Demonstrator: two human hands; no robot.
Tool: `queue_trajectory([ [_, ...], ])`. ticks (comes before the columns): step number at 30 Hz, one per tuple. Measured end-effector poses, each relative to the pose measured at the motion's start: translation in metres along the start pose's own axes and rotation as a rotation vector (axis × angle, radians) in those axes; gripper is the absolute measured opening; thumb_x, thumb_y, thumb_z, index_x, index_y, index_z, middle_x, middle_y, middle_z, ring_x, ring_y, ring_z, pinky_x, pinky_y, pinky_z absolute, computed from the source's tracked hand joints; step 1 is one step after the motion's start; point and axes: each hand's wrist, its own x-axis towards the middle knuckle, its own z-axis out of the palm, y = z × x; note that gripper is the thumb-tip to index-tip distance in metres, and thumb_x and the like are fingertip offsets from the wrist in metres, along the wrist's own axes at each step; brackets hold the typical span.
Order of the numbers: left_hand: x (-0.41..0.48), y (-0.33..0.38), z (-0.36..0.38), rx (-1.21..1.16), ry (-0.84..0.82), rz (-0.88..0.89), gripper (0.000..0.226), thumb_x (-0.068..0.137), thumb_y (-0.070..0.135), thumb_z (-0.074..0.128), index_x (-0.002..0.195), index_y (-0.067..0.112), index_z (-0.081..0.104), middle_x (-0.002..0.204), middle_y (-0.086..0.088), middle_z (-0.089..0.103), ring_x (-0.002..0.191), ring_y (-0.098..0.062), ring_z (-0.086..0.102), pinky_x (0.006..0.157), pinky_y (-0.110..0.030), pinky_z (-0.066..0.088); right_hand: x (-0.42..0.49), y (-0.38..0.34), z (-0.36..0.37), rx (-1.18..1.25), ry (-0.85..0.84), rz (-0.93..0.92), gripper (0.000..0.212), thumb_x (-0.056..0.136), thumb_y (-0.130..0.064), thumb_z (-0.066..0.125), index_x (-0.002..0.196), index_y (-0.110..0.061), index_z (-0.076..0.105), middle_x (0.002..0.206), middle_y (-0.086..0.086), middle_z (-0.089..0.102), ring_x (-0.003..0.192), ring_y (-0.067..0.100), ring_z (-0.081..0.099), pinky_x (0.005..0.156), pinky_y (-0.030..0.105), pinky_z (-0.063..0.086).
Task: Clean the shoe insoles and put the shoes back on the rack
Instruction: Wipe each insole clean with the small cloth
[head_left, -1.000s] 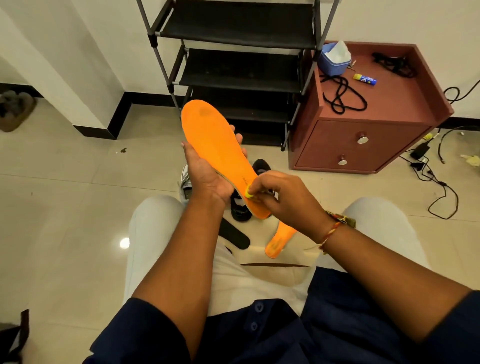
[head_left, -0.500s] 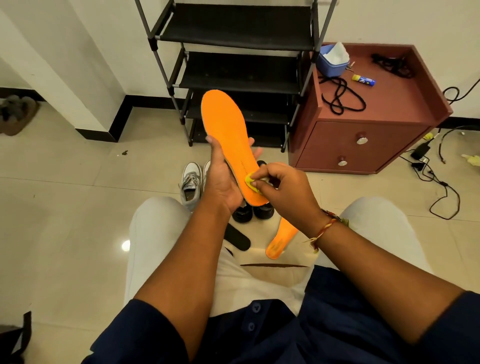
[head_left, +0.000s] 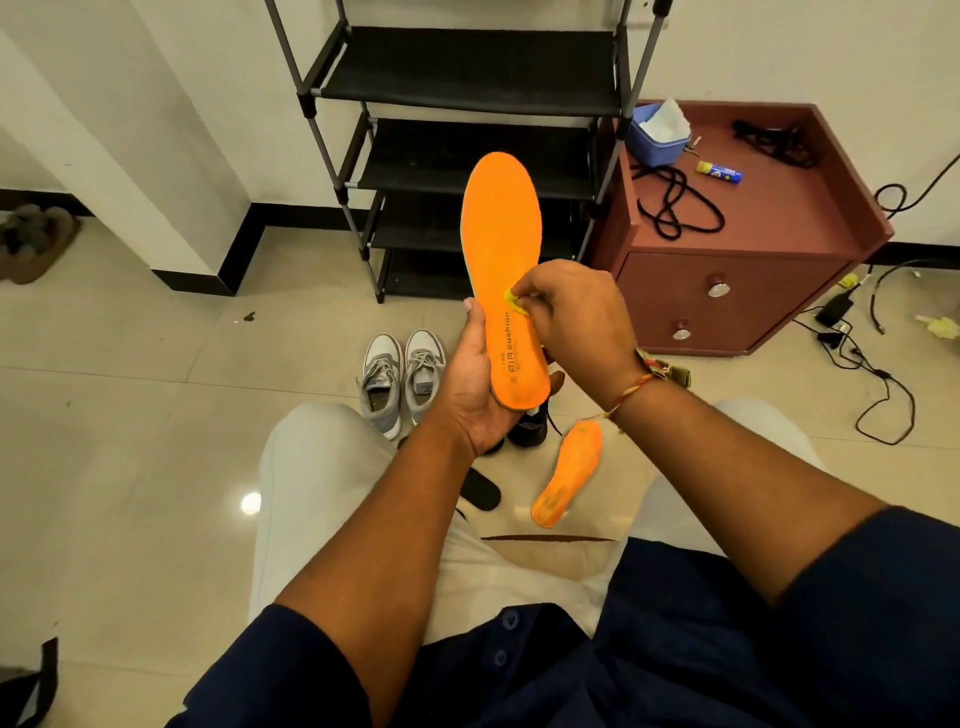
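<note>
Insole (head_left: 501, 244) has swung upright before the rack (head_left: 467, 67); left hand (head_left: 470, 395) cups its heel, right hand (head_left: 576, 312) pinches a cloth (head_left: 514, 304). Looks light, bendy: grip heel.

The scene is taken by a single wide-angle camera worn on the head, faced forward and steeply down at the floor (head_left: 130, 415). The left hand (head_left: 470, 395) and right hand (head_left: 571, 312) are seen close at the centre of the frame, the shoe rack (head_left: 467, 67) farther off at the upper middle.
</note>
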Motion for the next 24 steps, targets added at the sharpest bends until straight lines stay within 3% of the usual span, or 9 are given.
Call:
queue_trajectory([
  [4,0.000,0.009,-0.004,-0.054,0.053,0.023,0.075,0.100,0.069,0.022,0.135,0.014,0.059,0.131,-0.019,0.066,0.126,-0.035,0.060,0.115,-0.053,0.038,-0.019,-0.017,0.008,0.096,-0.129,-0.080,0.011,0.086,-0.015,0.067,0.092,-0.018,0.075,0.094,-0.002,0.073,0.090,0.018,0.067,0.080,0.041,0.054],
  [8,0.003,0.019,-0.007,0.010,0.125,0.065,0.090,0.099,0.071,0.016,0.105,0.004,0.075,0.111,-0.016,0.074,0.113,-0.025,0.068,0.113,-0.045,0.042,-0.045,-0.023,0.012,0.198,-0.227,-0.127,0.015,0.085,-0.008,0.068,0.092,-0.018,0.076,0.091,-0.001,0.074,0.085,0.014,0.067,0.074,0.029,0.053],
  [11,0.007,0.020,-0.011,-0.016,0.148,0.096,0.082,0.099,0.071,0.018,0.126,0.006,0.061,0.113,-0.016,0.072,0.114,-0.027,0.067,0.111,-0.049,0.044,-0.054,-0.018,0.006,0.173,-0.282,-0.205,0.017,0.083,-0.004,0.069,0.091,-0.017,0.077,0.090,-0.001,0.074,0.084,0.015,0.067,0.074,0.027,0.051],
  [14,0.008,0.019,-0.007,0.002,0.136,0.079,0.083,0.099,0.072,0.017,0.123,0.007,0.061,0.116,-0.015,0.071,0.109,-0.025,0.070,0.105,-0.047,0.048,-0.051,-0.011,0.002,-0.023,-0.298,-0.328,0.015,0.079,-0.005,0.073,0.087,-0.017,0.074,0.087,-0.001,0.071,0.081,0.023,0.065,0.070,0.035,0.048],
  [18,0.002,0.014,-0.003,0.057,0.045,0.007,0.087,0.097,0.074,0.013,0.128,0.008,0.062,0.118,-0.015,0.072,0.110,-0.028,0.069,0.096,-0.045,0.053,-0.035,-0.003,0.002,-0.164,-0.205,-0.444,0.011,0.089,-0.012,0.061,0.085,-0.016,0.070,0.088,0.001,0.068,0.083,0.025,0.061,0.070,0.039,0.045],
  [21,-0.002,0.008,0.001,0.022,0.024,0.038,0.070,0.102,0.065,0.019,0.135,0.017,0.058,0.132,-0.015,0.066,0.126,-0.033,0.061,0.107,-0.048,0.048,-0.019,0.002,-0.002,-0.206,-0.126,-0.399,0.011,0.091,-0.018,0.060,0.087,-0.016,0.070,0.091,0.001,0.068,0.086,0.028,0.061,0.073,0.041,0.044],
  [24,-0.003,0.008,0.004,0.021,0.001,0.068,0.063,0.103,0.062,0.022,0.140,0.022,0.054,0.136,-0.013,0.064,0.123,-0.030,0.064,0.095,-0.045,0.057,0.002,0.005,-0.007,-0.193,-0.086,-0.327,0.017,0.090,-0.023,0.058,0.086,-0.014,0.072,0.091,0.004,0.070,0.084,0.031,0.064,0.074,0.043,0.049],
])
